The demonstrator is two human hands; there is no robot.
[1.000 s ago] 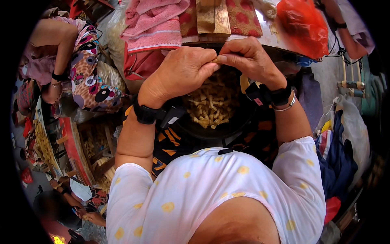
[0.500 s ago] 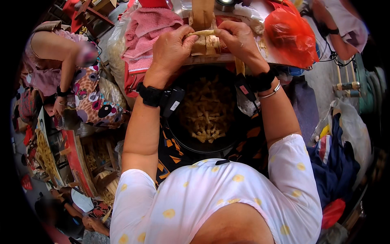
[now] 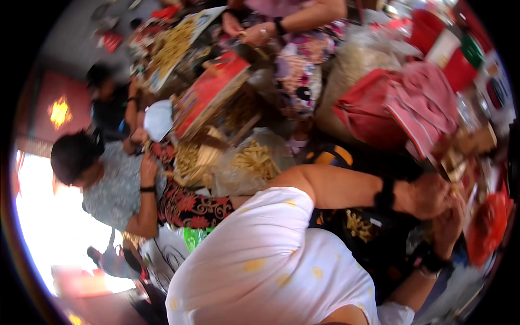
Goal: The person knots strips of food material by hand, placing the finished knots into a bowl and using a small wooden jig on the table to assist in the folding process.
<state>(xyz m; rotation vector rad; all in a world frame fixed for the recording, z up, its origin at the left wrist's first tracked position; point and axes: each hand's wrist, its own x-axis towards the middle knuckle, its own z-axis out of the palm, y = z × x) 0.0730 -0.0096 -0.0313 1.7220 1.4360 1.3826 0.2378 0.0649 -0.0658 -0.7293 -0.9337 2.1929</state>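
At the right, my left hand (image 3: pixel 425 196) and my right hand (image 3: pixel 448 223) meet at the front of a cluttered work surface, fingers closed and blurred. Whatever is pinched between them is too blurred to make out. A small wooden block (image 3: pixel 467 142) lies just beyond them, beside pink towels (image 3: pixel 420 108) and a bright red plastic bag (image 3: pixel 487 225). Under my left forearm, a dark pan (image 3: pixel 390 233) holds pale yellow pieces (image 3: pixel 357 225), partly hidden by my arm.
Co-workers sit at the left (image 3: pixel 114 184), top (image 3: pixel 311 16) and upper left (image 3: pixel 108 108), hands busy with small pieces. Between us are a red-edged wooden board (image 3: pixel 208 92), a tray of pale sticks (image 3: pixel 173 43), clear bags (image 3: pixel 254 162) and a large sack (image 3: pixel 357 54). A bright doorway (image 3: pixel 46 227) is at far left.
The view has swung sharply leftward, putting my hands at the right and showing more co-workers. My hands were raised between the first two frames, a pale strip stretched between them, and remain together.
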